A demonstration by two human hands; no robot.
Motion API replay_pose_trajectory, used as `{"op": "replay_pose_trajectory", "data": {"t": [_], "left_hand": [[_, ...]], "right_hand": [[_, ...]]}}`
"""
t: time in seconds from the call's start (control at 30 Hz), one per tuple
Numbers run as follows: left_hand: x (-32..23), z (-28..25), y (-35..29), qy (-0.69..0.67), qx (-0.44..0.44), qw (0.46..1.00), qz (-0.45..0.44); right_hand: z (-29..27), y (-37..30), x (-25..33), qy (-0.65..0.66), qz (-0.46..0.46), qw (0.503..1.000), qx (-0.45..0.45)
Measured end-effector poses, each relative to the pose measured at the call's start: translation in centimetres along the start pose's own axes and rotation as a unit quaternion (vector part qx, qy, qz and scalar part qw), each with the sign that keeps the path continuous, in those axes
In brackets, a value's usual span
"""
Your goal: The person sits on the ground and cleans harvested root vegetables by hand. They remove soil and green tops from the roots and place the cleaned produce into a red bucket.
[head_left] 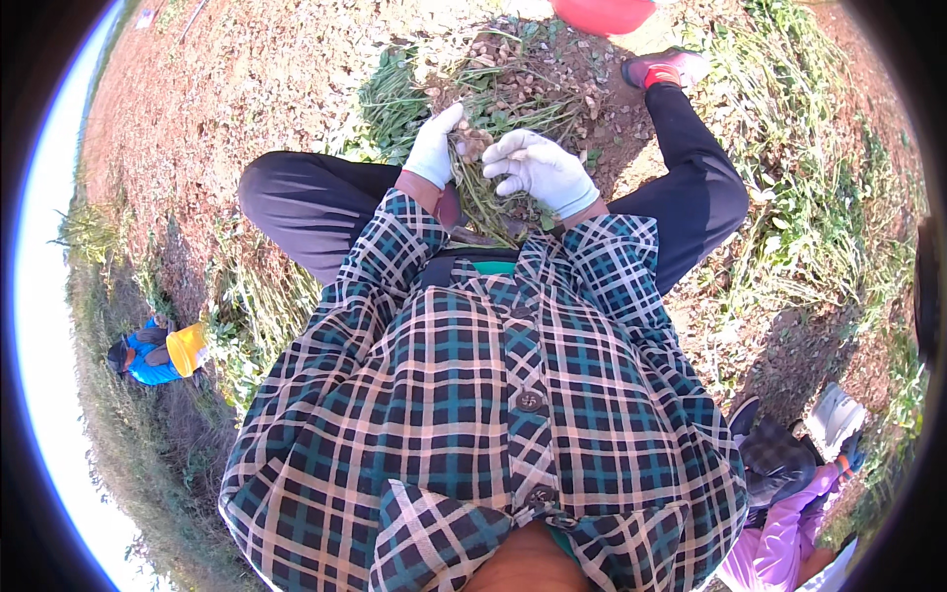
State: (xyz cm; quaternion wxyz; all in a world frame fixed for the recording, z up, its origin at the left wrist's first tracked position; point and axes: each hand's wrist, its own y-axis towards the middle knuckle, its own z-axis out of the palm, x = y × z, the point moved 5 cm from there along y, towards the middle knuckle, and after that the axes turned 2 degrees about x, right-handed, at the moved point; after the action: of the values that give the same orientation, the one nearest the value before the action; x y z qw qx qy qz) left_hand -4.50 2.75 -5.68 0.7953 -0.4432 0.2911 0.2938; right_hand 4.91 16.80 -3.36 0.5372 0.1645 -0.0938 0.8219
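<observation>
My left hand [432,150], in a white glove, is closed around a bunch of peanut plants [481,197]. The bunch's root end, with peanuts [472,144] on it, sticks up beside the thumb, and its green stems hang down between my legs. Just right of the roots is my right hand [543,174], also white-gloved. Its fingers are curled together close to the peanuts; what they pinch is too small to make out. Beyond both hands lies a heap of pulled peanut plants [395,99] with many loose peanuts [493,54] among the stems.
A red basin [604,14] stands at the far edge, near my right shoe [663,69]. Uprooted plants [809,197] line the right side. One person in blue [153,363] with a yellow container is at the left; another in pink [789,523] is close at the lower right.
</observation>
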Motion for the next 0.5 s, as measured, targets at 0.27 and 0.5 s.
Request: {"op": "replay_pose_trajectory", "data": {"t": [0.27,0.5], "left_hand": [[-0.9,2.1,-1.5,0.004,0.034,0.999,-0.027],[-0.2,1.6,-0.5,0.085,0.02,0.996,-0.007]], "right_hand": [[-3.7,-0.1,1.5,-0.381,-0.001,0.88,-0.283],[-3.1,1.3,-0.3,-0.465,0.116,0.859,-0.182]]}}
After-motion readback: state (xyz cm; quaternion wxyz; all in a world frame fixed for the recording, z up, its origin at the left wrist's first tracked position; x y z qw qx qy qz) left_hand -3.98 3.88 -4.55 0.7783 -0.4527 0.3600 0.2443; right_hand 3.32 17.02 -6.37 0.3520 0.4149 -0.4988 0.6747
